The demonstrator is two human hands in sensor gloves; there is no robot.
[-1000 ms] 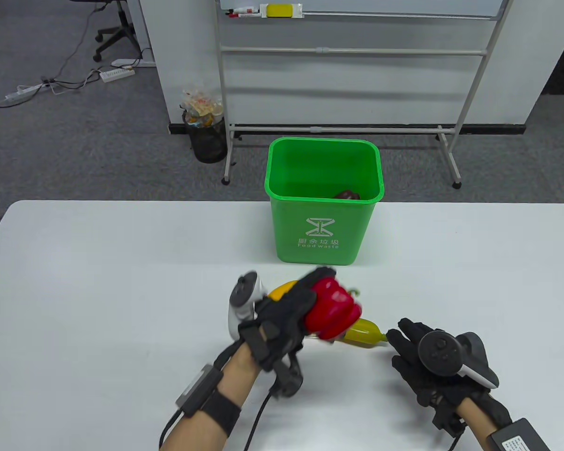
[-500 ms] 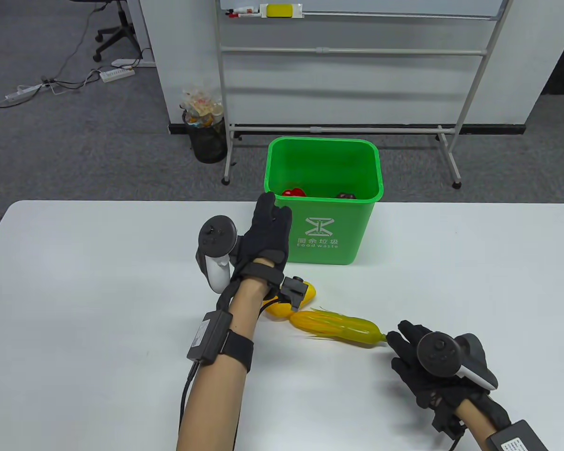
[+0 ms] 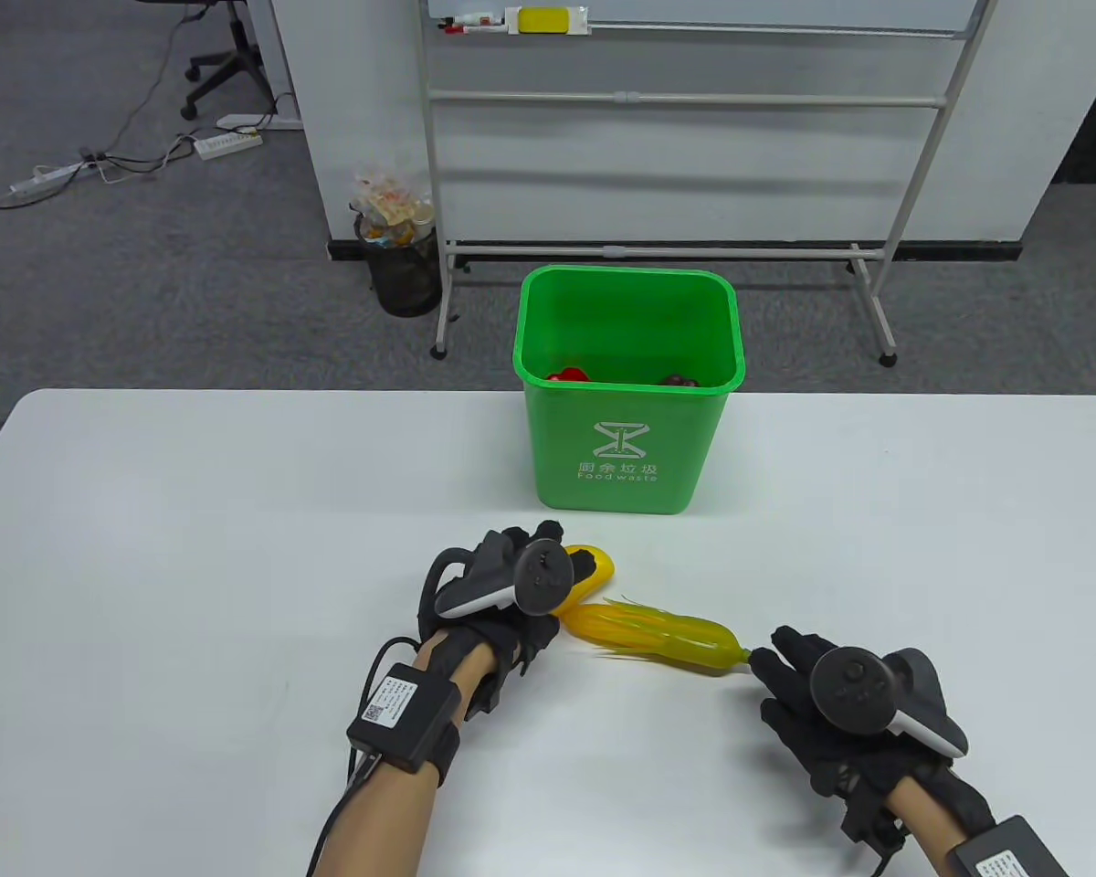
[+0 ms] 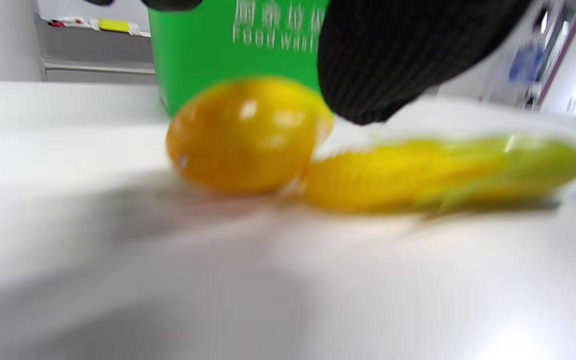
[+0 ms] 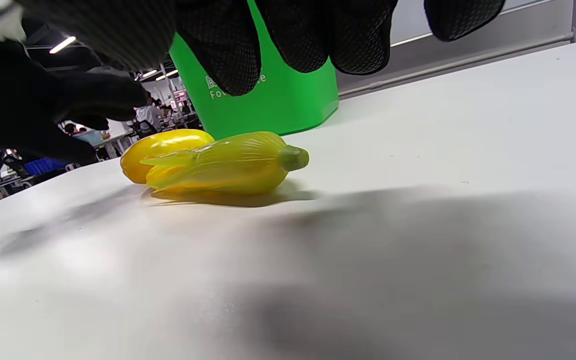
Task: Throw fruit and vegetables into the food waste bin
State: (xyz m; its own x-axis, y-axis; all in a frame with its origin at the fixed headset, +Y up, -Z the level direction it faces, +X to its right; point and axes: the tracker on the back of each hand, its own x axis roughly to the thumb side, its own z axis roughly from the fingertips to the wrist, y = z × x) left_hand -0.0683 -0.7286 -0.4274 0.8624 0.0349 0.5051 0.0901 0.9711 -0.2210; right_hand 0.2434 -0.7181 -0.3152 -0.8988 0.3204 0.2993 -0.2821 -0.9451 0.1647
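two yellow pieces lying on the table, red one sitting in the bin

the green food waste bin (image 3: 628, 402) is standing at the far middle of the white table (image 3: 192, 512), its printed front facing near. inside it, a red pepper (image 3: 568, 374) is showing just above the near rim at the left, and a dark item (image 3: 679, 380) is showing at the right.

near the bin, a yellow fruit (image 3: 594, 568) is lying on the table, and the corn cob (image 3: 662, 637) is lying just to its right, touching it at the yellow end, with its green stalk end pointing right. in the left wrist view the fruit (image 4: 245, 135) and the corn (image 4: 443, 170) are sitting side by side in front of the bin, blurred.

the left hand (image 3: 511, 594) is hanging over the yellow fruit, back upward, fingers reaching past its left part; whether they are touching or gripping it i cannot tell. one fingertip (image 4: 393, 60) is hanging above the fruit in the wrist view.

the right hand (image 3: 831, 703) is lying at the near right, fingers loosely spread and holding nothing, their tips just beside the corn's stalk end. in the right wrist view its fingers (image 5: 288, 35) are hanging above the table, apart from the corn (image 5: 228, 162).
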